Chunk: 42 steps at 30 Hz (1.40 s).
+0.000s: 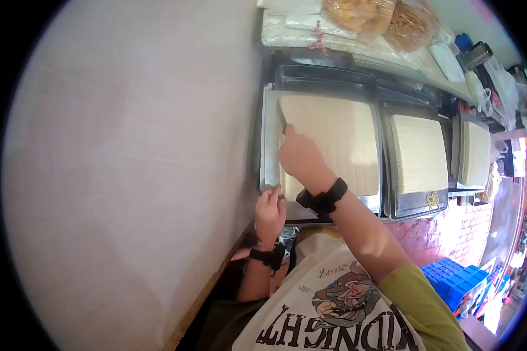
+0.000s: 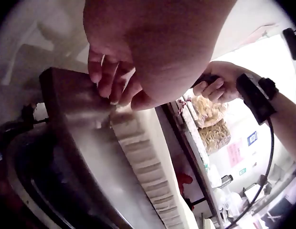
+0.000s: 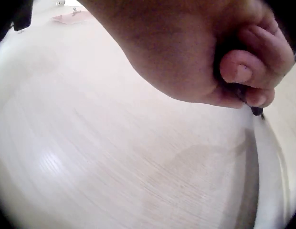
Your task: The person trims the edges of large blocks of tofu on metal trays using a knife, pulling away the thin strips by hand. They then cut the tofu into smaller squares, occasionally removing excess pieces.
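Note:
My right hand (image 1: 303, 157) grips a knife by its dark handle, fingers curled round it. The knife's blade (image 3: 252, 176) lies along the left edge of a broad cream-coloured slab (image 1: 334, 134) marked with long parallel strips. This slab sits on a metal tray (image 1: 269, 146). At the slab's near left corner is my left hand (image 1: 269, 219), its fingers extended and fingertips touching the edge. In the left wrist view the slab's side (image 2: 150, 174) shows a row of cut segments beside the tray's metal surface (image 2: 98, 148).
A second cream slab (image 1: 418, 155) on a dark tray (image 1: 416, 207) stands to the right, and another slab (image 1: 475, 155) beyond it. A pale wall (image 1: 140, 146) borders the left side. Bagged food (image 1: 357, 14) lies on the shelf behind. Blue crates (image 1: 454, 278) are at lower right.

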Each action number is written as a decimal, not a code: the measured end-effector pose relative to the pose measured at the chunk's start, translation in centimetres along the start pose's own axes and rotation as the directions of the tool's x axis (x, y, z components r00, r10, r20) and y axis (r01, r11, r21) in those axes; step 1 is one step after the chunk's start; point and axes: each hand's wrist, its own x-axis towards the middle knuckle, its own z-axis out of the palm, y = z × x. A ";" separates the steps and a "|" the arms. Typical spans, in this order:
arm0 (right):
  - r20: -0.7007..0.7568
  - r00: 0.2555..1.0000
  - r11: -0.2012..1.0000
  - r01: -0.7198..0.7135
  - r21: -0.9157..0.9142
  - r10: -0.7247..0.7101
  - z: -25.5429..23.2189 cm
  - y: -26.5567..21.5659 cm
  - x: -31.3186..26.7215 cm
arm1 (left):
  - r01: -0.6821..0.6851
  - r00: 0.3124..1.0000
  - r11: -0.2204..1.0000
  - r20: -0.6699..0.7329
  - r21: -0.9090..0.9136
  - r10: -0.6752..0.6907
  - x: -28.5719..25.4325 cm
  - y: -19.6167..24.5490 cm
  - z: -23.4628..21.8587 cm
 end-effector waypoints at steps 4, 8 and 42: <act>0.040 0.999 0.998 0.006 -0.057 -0.004 0.3 -0.1 0.0 | 0.010 1.000 1.000 0.023 0.002 -0.010 0.1 0.0 -0.3; 0.032 0.999 0.997 0.002 -0.081 0.000 0.5 -0.1 -0.7 | 0.018 0.998 0.997 0.062 -0.076 -0.013 0.2 -0.2 -0.8; 0.166 0.971 0.925 0.215 -0.314 -0.170 -0.4 -2.7 -13.0 | 0.034 0.999 0.995 -0.001 -0.096 -0.034 -0.6 -2.1 0.9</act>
